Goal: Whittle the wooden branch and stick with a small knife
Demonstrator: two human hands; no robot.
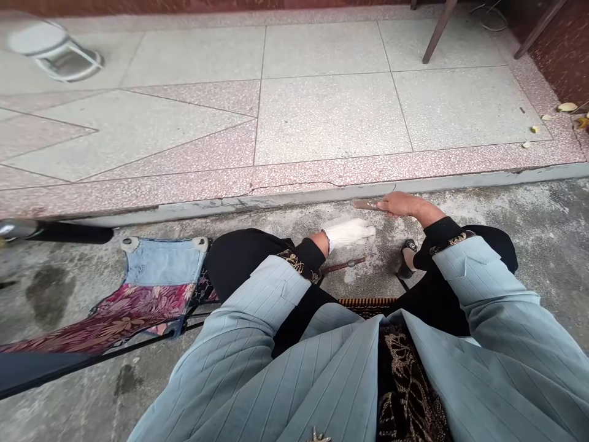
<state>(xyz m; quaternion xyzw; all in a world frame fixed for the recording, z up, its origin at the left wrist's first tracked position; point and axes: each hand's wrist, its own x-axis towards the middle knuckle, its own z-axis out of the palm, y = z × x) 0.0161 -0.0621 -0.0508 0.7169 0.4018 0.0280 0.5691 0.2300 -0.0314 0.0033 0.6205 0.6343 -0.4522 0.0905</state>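
Note:
My left hand [352,232], in a white knitted glove, hovers over the concrete between my knees. Its fingers look stretched out and somewhat blurred, with nothing visible in them. To its upper right, my right hand [400,204] is bare and closed around one end of a short, flat, brownish strip [365,204], whose kind I cannot make out. The strip points left, near the foot of the raised step. A thin reddish-brown stick-like thing [344,265] lies on the ground just below the glove.
A tiled step [322,116] runs across in front of me. At my left stands a low folding chair [159,261] with denim and floral cloth. A pale stool [69,58] is at upper left, blurred. Wooden legs [439,34] stand at upper right, with fallen leaves [534,129] nearby.

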